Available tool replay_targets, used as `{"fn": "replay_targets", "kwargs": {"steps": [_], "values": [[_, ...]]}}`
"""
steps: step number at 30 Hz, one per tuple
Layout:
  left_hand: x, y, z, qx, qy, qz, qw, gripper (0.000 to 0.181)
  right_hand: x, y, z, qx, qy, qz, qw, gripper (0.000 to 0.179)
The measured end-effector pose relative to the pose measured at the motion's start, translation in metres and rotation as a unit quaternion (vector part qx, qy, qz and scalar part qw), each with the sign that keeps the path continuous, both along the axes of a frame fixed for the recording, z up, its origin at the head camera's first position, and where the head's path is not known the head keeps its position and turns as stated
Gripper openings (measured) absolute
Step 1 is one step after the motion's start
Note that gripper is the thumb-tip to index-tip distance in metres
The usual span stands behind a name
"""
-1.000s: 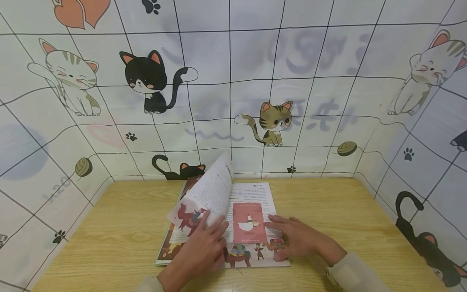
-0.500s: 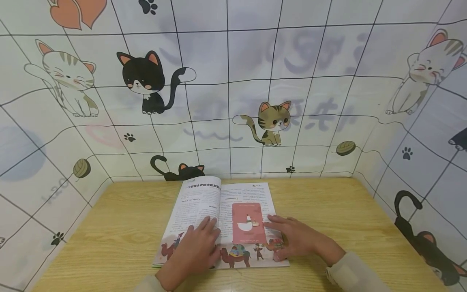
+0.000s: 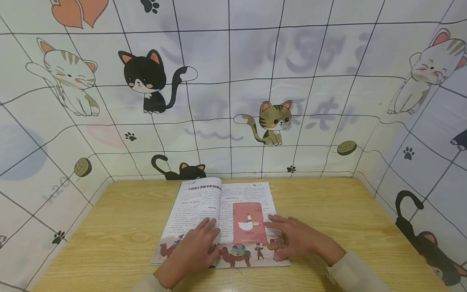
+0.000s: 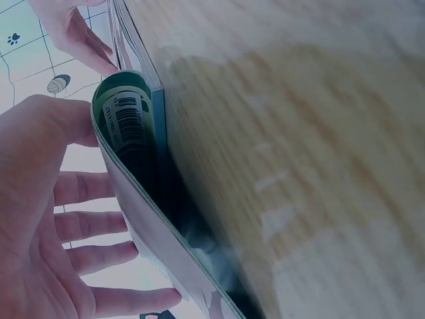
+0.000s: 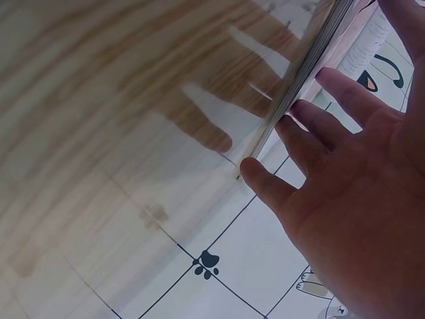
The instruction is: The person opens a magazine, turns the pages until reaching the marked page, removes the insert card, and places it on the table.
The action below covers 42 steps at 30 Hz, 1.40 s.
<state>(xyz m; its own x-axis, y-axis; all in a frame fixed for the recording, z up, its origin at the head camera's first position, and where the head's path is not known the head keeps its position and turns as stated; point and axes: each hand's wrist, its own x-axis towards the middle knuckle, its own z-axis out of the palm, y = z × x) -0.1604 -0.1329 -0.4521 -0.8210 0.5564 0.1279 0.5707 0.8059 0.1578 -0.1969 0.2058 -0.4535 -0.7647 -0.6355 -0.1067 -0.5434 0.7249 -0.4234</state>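
An open magazine [image 3: 189, 202] lies on the wooden table, printed text above and camel drawings along its near edge. A pink card [image 3: 248, 235] with a white bird picture lies on the right page. My left hand [image 3: 195, 247] rests on the left page beside the fold, fingers extended. In the left wrist view, the page side bows up from the table, showing a barcode label [image 4: 125, 119] on its underside. My right hand [image 3: 297, 237] spreads over the right page's outer edge, fingertips by the card. The right wrist view shows these fingers against the page edges [image 5: 309, 70].
The wooden table [image 3: 321, 202] extends on both sides of the magazine. Behind and beside it stand white walls [image 3: 204, 97] with a black grid and cartoon cats.
A lifted leaf has turned over to the left and now lies flat, covering the brown page there. My left hand has shifted slightly left and flattened onto it. My right hand has stayed put.
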Motion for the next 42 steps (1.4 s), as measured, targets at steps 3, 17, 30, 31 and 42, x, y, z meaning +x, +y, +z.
{"fn": "replay_targets", "kwargs": {"steps": [3,17,30,31,42], "values": [[0.0,0.0,-0.001,0.003,0.002,-0.003,1.0,0.04,0.0,0.0,0.0,-0.001,0.002,0.001,1.0,0.094],[-0.001,-0.001,-0.004,0.013,0.011,-0.012,0.9998,0.035,-0.002,-0.002,0.003,0.005,0.004,-0.003,1.0,0.089],[-0.003,-0.002,-0.008,0.031,-0.02,-0.003,0.9993,0.037,-0.033,-0.025,0.01,-0.02,0.03,-0.014,0.9992,0.064],[-0.003,-0.001,-0.008,0.032,-0.023,-0.001,0.9992,0.037,-0.037,-0.028,0.009,-0.02,0.026,-0.018,0.9993,0.065],[-0.003,0.0,-0.007,0.036,-0.04,0.016,0.9984,0.039,-0.06,-0.049,0.004,-0.021,0.025,-0.013,0.9994,0.083]]}}
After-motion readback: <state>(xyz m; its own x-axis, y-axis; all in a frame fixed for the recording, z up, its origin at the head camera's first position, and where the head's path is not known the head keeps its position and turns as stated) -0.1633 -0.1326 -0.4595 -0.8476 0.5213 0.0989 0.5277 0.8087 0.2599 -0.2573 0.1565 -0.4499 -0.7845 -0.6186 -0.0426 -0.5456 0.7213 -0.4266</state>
